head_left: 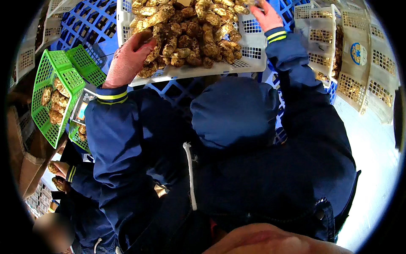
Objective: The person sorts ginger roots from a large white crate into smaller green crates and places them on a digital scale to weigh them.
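Note:
A white plastic crate (196,71) at the top of the head view holds a heap of knobbly brown roots or tubers (190,35). Over its left side is my left hand (131,57), in a pinkish knitted glove, fingers curled beside the heap; whether they grip a piece cannot be told. At the crate's upper right, my right hand (266,16) reaches to the heap's edge, its fingertips near a pale piece and partly cut off by the frame's top. Whether it holds that piece is unclear.
Green baskets (58,66) with more pieces stand left beside a digital scale (83,104). A co-worker's hand (62,168) holds a piece at lower left. White crates (320,38) are stacked at right. Blue plastic lattice (85,23) lies behind and under the white crate.

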`<action>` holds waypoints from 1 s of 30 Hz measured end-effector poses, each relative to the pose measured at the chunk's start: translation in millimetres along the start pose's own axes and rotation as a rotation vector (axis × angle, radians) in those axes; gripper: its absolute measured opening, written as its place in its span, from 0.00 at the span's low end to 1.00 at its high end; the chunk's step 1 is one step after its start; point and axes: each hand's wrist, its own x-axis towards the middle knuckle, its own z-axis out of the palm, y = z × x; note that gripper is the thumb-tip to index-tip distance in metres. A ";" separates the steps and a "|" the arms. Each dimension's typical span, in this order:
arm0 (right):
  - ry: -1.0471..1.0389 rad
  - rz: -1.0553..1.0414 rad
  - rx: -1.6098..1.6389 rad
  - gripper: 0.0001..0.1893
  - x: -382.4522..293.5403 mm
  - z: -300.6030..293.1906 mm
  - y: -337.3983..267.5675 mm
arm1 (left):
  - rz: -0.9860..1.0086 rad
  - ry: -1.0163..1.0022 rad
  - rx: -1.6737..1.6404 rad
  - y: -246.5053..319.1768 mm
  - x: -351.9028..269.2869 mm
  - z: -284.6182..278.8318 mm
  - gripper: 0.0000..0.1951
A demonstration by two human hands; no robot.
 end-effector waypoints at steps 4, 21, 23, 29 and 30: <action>-0.496 0.160 0.051 0.37 -50.6 30.3 -7.6 | -0.041 -0.014 0.012 7.0 -2.1 -1.1 0.19; -0.578 0.426 1.276 0.28 -86.0 19.6 29.7 | 0.011 0.005 -0.030 3.2 0.1 -0.7 0.18; -0.765 0.206 1.559 0.25 -79.4 11.9 -1.3 | 0.040 0.015 -0.025 -2.1 -2.4 -2.9 0.18; -0.486 0.476 1.369 0.30 -57.5 27.6 9.3 | -0.002 0.000 0.067 5.9 0.0 -0.1 0.18; -0.270 0.496 1.278 0.31 -45.6 32.4 31.7 | 0.008 -0.011 0.045 9.0 3.7 3.6 0.18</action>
